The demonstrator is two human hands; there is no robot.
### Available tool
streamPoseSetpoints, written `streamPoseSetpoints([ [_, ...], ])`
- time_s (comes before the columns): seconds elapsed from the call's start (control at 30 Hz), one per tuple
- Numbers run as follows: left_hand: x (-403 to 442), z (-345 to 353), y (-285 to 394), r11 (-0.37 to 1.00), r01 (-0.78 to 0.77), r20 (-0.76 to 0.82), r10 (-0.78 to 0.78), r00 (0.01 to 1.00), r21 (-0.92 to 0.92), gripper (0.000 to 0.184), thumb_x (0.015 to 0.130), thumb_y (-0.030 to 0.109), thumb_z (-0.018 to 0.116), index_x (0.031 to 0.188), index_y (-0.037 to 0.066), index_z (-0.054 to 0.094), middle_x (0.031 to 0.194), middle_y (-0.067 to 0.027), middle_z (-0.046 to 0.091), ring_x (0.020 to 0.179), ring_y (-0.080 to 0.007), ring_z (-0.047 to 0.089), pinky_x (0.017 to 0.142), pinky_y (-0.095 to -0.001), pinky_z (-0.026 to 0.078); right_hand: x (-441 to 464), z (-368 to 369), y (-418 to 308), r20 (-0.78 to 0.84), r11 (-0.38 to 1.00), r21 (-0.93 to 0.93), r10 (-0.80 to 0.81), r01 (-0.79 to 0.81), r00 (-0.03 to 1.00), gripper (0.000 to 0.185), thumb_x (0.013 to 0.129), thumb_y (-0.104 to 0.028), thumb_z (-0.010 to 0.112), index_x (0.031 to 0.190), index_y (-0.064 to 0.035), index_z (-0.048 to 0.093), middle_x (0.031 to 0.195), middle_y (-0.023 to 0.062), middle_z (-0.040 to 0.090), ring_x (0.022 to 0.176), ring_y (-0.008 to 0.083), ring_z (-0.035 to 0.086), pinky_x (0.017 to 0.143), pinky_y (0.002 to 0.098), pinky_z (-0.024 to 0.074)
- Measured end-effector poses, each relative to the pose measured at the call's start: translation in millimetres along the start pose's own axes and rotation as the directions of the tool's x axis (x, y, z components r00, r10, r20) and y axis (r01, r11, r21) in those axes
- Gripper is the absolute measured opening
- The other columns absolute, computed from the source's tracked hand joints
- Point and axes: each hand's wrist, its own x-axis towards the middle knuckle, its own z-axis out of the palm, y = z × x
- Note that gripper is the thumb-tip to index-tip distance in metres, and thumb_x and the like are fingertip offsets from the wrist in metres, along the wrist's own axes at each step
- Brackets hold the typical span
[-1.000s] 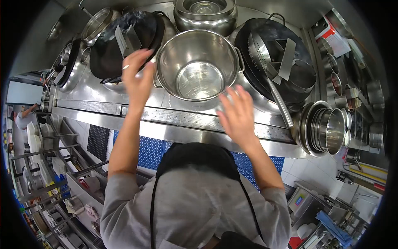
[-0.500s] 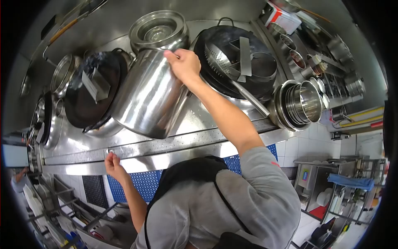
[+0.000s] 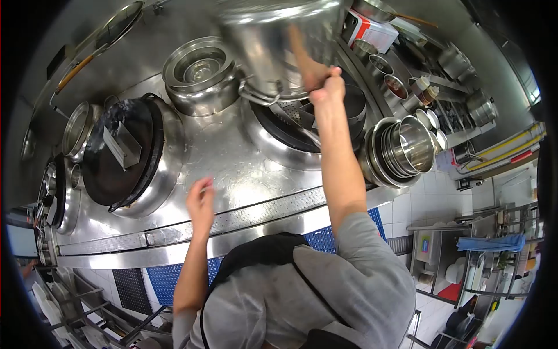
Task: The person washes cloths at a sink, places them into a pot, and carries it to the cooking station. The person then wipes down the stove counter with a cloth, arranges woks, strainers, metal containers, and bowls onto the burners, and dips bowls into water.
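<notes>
- Over the right-hand wok (image 3: 270, 128), you have the big steel pot (image 3: 264, 55) off the surface (image 3: 229, 166), rim low and toward you, base reaching the top edge of the view
- One-handed, the pot could swing or twist if your hold near the rim slips, since its bulk lies well off your wrist
- A low rim could catch the perforated ladle (image 3: 290, 110) lying in that wok; you cannot tell here whether they touch
- Swung wide to the right, it could knock the nested bowls (image 3: 407, 145)
- Your right hand (image 3: 329, 88) has its grip closed on the pot by the rim, arm stretched far forward; whether it has a handle is hidden
- Your left hand (image 3: 201, 200) is raised over the surface, blurred, fingers loosely curled, nothing visible in its grip
</notes>
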Motion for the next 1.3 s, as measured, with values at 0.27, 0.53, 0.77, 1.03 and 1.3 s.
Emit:
streamPoseSetpoints([
  [0.27,106.6,199.0,48.5,0.858,-0.455,0.417,0.332,0.846,0.239,0.081,0.085,0.034,0.066,0.151,0.006,0.029,0.148,-0.0372,0.029,0.139,-0.0479,0.027,0.116,-0.0454,0.024,60.4,-37.1,-66.4,-0.228,0.999,-0.023,-0.026,0.022,0.973,0.054,0.104,-0.046,0.036,0.146,-0.0113,0.039,0.156,0.0017,0.033,0.139,0.0143,0.035,0.114,0.0405,0.0263],
  [0.53,118.3,292.5,94.8,0.672,-0.711,0.623,0.470,0.625,0.207,0.048,0.076,0.040,0.074,0.102,0.000,0.072,0.151,-0.0439,-0.002,0.143,-0.0567,0.002,0.117,-0.0531,0.016,69.3,-39.9,-102.2,-0.206,0.997,0.071,0.042,-0.028,0.978,0.054,0.103,-0.049,0.034,0.145,-0.0148,0.041,0.156,-0.0050,0.032,0.139,0.0117,0.034,0.114,0.0408,0.0233],
  [0.77,125.9,330.8,75.1,0.501,-0.843,0.822,0.387,0.418,0.193,0.037,0.086,0.033,0.062,0.104,0.002,0.071,0.152,-0.0312,0.027,0.145,-0.0425,0.021,0.118,-0.0503,0.019,83.0,-46.3,-104.2,-0.232,1.000,0.005,0.022,-0.021,0.972,0.045,0.105,-0.042,0.032,0.131,-0.0121,0.052,0.140,0.0018,0.052,0.125,0.0164,0.050,0.108,0.0409,0.0344],
  [1.03,81.1,276.6,74.5,0.661,-0.748,0.644,0.547,0.535,0.060,0.038,0.084,0.021,0.069,0.117,0.004,0.063,0.147,-0.0247,0.038,0.140,-0.0427,0.031,0.115,-0.0507,0.027,99.0,-62.8,-58.1,-0.282,0.997,-0.039,0.050,-0.063,0.958,0.044,0.104,-0.043,0.036,0.121,-0.0072,0.055,0.129,0.0052,0.057,0.114,0.0205,0.057,0.100,0.0398,0.0449],
  [1.3,36.9,161.1,54.5,0.855,-0.504,0.355,0.436,0.827,0.123,0.028,0.080,0.005,0.068,0.107,0.004,0.069,0.128,-0.0175,0.058,0.123,-0.0365,0.051,0.103,-0.0439,0.041,126.8,-72.5,-15.6,-0.372,0.997,0.029,0.074,-0.068,0.925,0.030,0.095,-0.016,0.038,0.114,-0.0015,0.057,0.110,0.0103,0.061,0.088,0.0281,0.065,0.072,0.0498,0.0552],
])
